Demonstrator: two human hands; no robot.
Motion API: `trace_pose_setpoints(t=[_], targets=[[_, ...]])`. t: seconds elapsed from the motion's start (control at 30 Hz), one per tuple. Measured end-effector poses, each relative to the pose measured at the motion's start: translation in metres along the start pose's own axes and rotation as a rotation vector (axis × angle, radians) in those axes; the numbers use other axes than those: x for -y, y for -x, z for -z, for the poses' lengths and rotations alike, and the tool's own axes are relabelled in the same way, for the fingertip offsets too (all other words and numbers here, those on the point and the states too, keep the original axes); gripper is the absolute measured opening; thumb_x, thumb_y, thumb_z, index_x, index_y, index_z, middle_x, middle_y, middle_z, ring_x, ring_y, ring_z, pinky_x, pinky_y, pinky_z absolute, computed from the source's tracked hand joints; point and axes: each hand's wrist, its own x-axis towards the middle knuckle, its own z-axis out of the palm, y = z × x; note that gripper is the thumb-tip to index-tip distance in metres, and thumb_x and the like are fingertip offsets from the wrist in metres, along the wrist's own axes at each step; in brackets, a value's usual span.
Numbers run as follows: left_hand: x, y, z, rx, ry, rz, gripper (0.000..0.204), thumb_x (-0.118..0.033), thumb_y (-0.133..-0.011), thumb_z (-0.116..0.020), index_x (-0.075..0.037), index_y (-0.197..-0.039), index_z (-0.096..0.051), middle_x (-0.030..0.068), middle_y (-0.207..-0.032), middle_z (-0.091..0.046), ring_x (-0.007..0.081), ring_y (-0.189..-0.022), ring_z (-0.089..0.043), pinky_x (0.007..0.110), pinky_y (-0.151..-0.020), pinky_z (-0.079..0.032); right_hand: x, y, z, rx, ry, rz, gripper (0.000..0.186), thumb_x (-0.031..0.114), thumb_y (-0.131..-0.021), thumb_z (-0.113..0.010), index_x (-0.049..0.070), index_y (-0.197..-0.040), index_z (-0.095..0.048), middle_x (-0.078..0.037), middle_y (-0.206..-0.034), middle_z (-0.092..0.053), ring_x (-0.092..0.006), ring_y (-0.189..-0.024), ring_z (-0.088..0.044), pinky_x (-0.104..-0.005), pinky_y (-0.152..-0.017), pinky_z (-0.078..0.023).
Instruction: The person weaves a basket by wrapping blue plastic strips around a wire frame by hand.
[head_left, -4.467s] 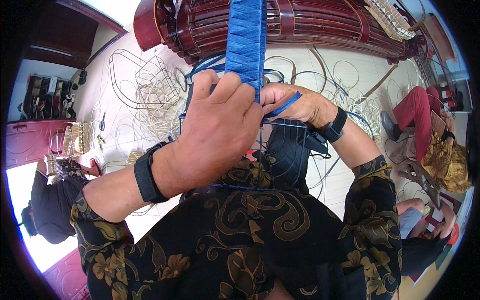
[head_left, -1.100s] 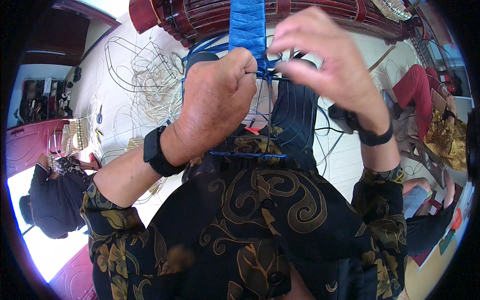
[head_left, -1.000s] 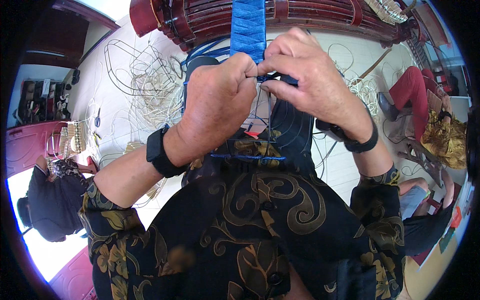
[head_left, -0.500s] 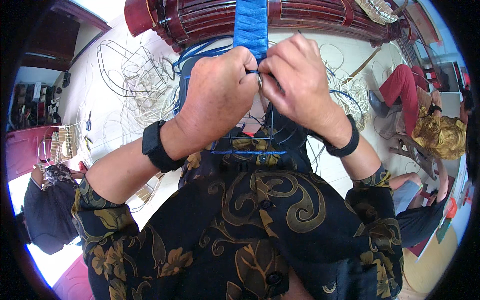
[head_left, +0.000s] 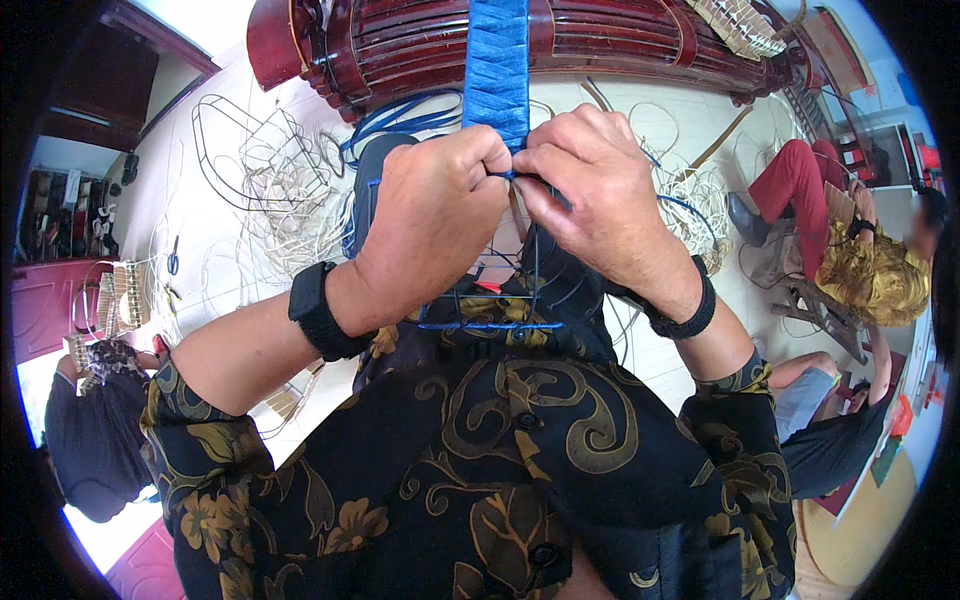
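A flat blue woven band (head_left: pixel 497 75) runs from the top of the view down to my two hands. At its lower end my left hand (head_left: pixel 430 215) is closed in a fist, thumb and forefinger gripping a blue strand (head_left: pixel 508 174). My right hand (head_left: pixel 598 185) pinches the same spot from the other side, its thumb and fingertips almost touching the left ones. Below them a thin wire frame (head_left: pixel 537 265) stands over my lap, its near edge wrapped in blue (head_left: pixel 490 326). The fists hide the joint between band and frame.
A dark red wooden bench (head_left: pixel 400 45) lies across the far side. Loose pale strands (head_left: pixel 290 215) and coiled blue strands (head_left: pixel 405 122) cover floor on both sides. Scissors (head_left: pixel 173 258) lie at left. Other people sit at far left (head_left: pixel 95 430) and at right (head_left: pixel 870 270).
Both hands, still pinching together at the band's end, sit slightly lower in the view, and a longer stretch of blue band shows. The near frame edge has shifted slightly down too.
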Motion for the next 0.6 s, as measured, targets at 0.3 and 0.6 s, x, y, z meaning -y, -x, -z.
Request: trace_pose_setpoints(t=[0.3, 0.6], targets=[[0.002, -0.004, 0.005, 0.115, 0.044, -0.021, 0.009, -0.001, -0.087, -0.058, 0.002, -0.094, -0.063, 0.0068, -0.064, -0.063, 0.0131, -0.053, -0.059, 0.028, -0.050, -0.048, 0.003, -0.006, -0.008, -0.284, 0.137, 0.174, 0.019, 0.009, -0.063, -0.073, 0.005, -0.080, -0.066, -0.004, -0.090, -0.062, -0.0213, -0.079, -0.058, -0.0378, -0.074, -0.044], [-0.002, -0.009, 0.012, 0.202, 0.197, 0.138, 0.007, -0.005, -0.091, -0.061, 0.000, -0.094, -0.064, 0.0036, -0.066, -0.064, 0.0085, -0.051, -0.060, 0.022, -0.047, -0.047, -0.001, -0.001, -0.004, -0.287, 0.141, 0.264, 0.022, 0.010, -0.065, -0.071, 0.005, -0.085, -0.066, -0.006, -0.090, -0.065, -0.0205, -0.076, -0.062, -0.0378, -0.074, -0.046]])
